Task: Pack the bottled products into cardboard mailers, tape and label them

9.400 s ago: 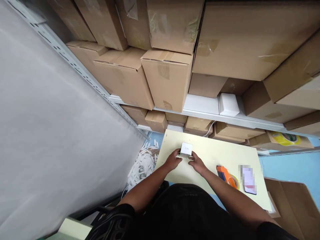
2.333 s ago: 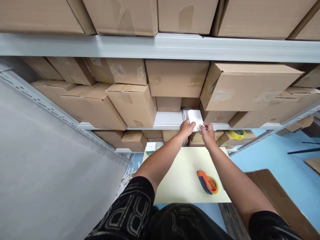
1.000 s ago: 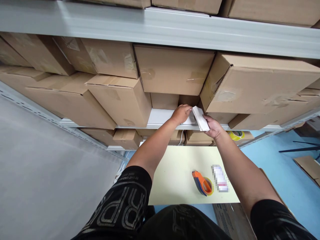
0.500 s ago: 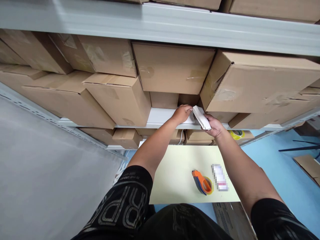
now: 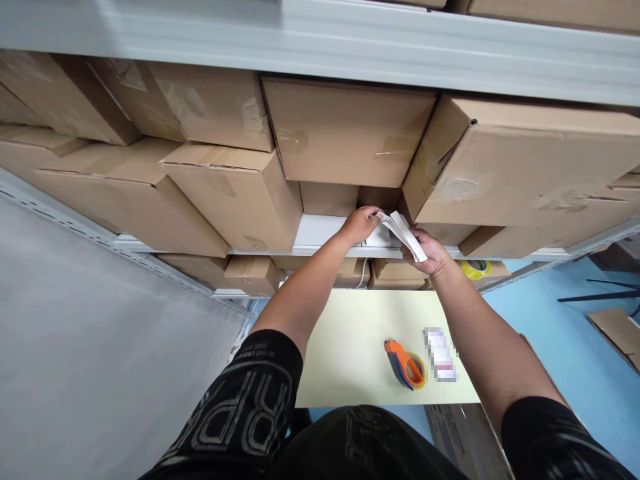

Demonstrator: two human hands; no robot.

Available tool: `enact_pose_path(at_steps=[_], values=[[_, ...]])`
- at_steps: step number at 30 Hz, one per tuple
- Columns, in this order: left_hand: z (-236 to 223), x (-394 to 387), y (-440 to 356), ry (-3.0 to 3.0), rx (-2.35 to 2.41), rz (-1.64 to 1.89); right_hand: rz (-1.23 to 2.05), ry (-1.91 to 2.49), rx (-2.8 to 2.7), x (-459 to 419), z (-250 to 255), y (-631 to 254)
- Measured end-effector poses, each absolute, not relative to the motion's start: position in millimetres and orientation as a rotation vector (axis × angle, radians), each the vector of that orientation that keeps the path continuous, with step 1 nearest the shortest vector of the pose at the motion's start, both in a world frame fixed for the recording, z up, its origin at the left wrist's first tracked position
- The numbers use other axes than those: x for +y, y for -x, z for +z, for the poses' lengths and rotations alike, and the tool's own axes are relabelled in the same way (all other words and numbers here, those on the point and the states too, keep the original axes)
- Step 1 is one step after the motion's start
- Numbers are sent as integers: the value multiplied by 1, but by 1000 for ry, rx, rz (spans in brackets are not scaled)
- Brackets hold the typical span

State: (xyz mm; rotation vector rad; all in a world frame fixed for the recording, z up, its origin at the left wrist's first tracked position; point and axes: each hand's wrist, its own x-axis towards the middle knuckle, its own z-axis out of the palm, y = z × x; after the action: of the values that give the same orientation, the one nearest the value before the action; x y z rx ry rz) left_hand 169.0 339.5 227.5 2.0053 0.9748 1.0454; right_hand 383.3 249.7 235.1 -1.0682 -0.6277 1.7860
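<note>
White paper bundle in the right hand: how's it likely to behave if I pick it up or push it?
The white paper bundle is probably light, since it looks thin. Single sheets seem floppy: the piece at the left hand looks bent. It may fan apart in the right hand, as its layers show gaps.

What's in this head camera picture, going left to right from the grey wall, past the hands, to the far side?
Grey wall → left hand → white folded sheets → right hand → yellow tape roll → brown cardboard piece on the blue floor.
</note>
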Motion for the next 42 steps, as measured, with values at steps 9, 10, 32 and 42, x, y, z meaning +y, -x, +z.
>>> enact_pose_path(at_steps=[9,10,32,42], values=[[241,329,-183,-2220,991,1049,1949,927,-599,250,234,-384],[243,329,-185,-2224,1007,1039,1955,934,-602,250,234,-384],[233,352,-185,-2063,1245,1041,1969,915,-641,229,227,-395],[238,322,-157,-2157,1232,1056,1915,762,-588,196,209,-375]])
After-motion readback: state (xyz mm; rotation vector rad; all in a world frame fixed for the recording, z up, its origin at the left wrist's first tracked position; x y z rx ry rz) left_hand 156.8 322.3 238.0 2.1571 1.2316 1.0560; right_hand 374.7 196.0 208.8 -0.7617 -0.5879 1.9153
